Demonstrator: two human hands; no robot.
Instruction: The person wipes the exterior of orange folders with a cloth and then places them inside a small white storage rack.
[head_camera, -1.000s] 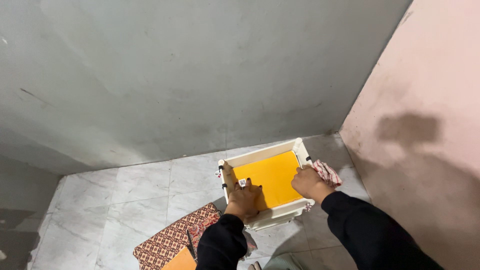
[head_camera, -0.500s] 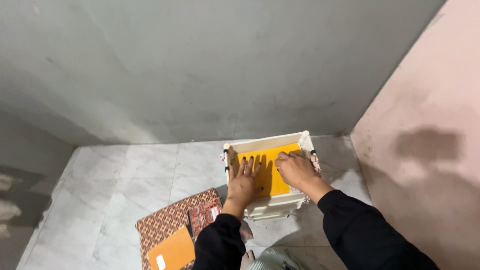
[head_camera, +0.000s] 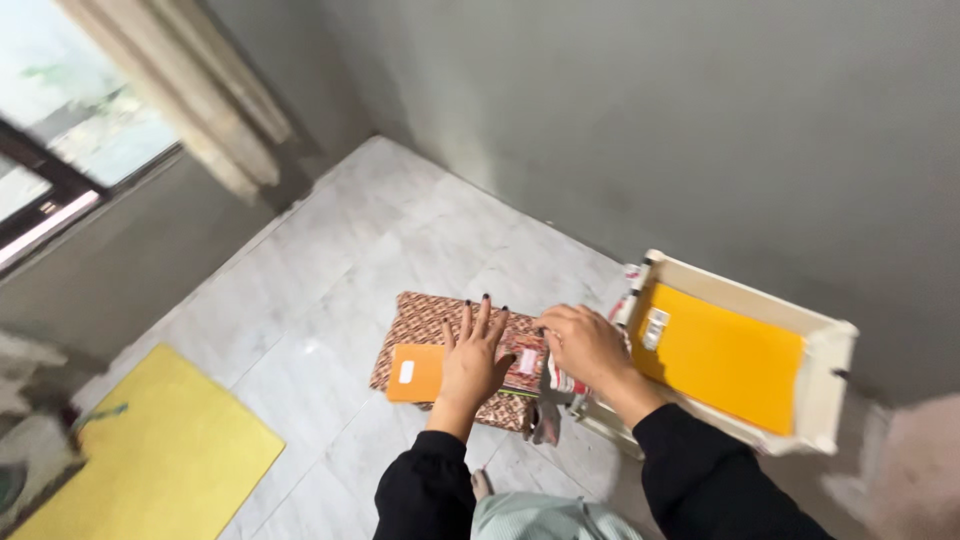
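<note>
Brown-and-cream patterned cloth covers the flat stack (head_camera: 425, 318) that lies on the pale marble floor (head_camera: 330, 260); take this stack as the landmark. Your left hand (head_camera: 474, 358) lies palm-down on top of it, fingers spread wide and flat, gripping nothing — dark polish shows on the nails. Just left of that hand, still on the stack, sits a small orange envelope (head_camera: 417, 372) with a white label.

Your right hand (head_camera: 585, 345) is at the stack's right end, knuckles up and fingers curled down over a thin bundle of printed papers (head_camera: 527, 362) with red and white on them; you cannot tell from this view whether the fingers actually pinch the papers or only press on them. Below that hand a grey metal piece (head_camera: 546, 412) hangs at the stack's near-right corner — too blurred to identify.

Right of the stack, just beside your right wrist, stands a cream open-topped drawer (head_camera: 832, 370), tilted, with a large yellow-orange envelope (head_camera: 725, 357) lying flat inside it and a small white label near its left edge. The drawer rests close to the grey wall (head_camera: 650, 120).

Far left of the stack, well apart, a yellow mat (head_camera: 150, 450) lies on the floor; beyond it a window (head_camera: 60, 130) with a beige curtain (head_camera: 190, 90)
</note>
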